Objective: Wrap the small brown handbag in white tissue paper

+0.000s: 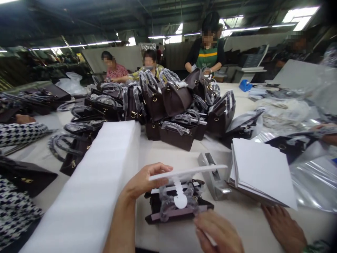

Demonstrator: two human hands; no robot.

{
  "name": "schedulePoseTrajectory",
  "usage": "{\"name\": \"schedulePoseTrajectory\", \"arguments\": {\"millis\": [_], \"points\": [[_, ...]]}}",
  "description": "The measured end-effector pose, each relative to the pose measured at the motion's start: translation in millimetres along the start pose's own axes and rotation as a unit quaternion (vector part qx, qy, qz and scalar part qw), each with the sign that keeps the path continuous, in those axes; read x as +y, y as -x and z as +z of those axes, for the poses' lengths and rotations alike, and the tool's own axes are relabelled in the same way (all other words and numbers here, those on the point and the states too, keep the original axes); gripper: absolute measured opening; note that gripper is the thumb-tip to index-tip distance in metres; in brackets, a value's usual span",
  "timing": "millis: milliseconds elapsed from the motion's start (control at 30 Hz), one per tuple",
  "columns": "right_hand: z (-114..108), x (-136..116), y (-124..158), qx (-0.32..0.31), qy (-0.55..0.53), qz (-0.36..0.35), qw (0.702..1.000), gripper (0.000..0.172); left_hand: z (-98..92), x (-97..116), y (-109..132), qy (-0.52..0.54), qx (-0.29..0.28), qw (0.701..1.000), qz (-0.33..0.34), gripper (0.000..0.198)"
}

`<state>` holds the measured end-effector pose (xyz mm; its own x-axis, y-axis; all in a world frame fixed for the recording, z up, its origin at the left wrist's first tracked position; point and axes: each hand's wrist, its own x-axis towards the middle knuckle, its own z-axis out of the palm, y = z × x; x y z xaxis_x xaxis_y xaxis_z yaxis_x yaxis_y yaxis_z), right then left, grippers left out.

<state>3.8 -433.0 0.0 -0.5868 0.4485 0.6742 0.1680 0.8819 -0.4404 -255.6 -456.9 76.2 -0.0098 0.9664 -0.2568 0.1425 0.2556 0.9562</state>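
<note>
My left hand [143,181] is closed on the left end of a flat white card [188,172], pinching it between thumb and fingers. A rounded white tab [180,196] hangs down from the card. Just below it lies a dark handbag [179,211] on the table, its handles wrapped in clear plastic. My right hand [218,233] is low at the front, close to the bag's right corner. It is blurred, and its fingers look curled. I cannot make out whether anything is in it.
A tall stack of white foam sheets [92,189] lies to the left. A tape dispenser [213,175] and a stack of white cards [260,172] sit to the right, with another person's hand [284,226] beside them. Many dark handbags [171,102] are piled mid-table. Other people work around it.
</note>
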Motion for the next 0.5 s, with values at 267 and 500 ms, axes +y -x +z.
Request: {"name": "schedulePoseTrajectory", "arguments": {"millis": [267,500], "points": [[58.3,-4.0,15.4,-0.034,0.009,0.021,0.999,0.063,3.3,4.4,-27.7,0.051,-0.090,0.992,-0.066,0.028],[67.3,-13.7,23.3,-0.012,-0.004,0.088,0.996,0.054,3.9,-39.9,-33.3,0.140,-0.114,0.971,-0.154,0.047]]}}
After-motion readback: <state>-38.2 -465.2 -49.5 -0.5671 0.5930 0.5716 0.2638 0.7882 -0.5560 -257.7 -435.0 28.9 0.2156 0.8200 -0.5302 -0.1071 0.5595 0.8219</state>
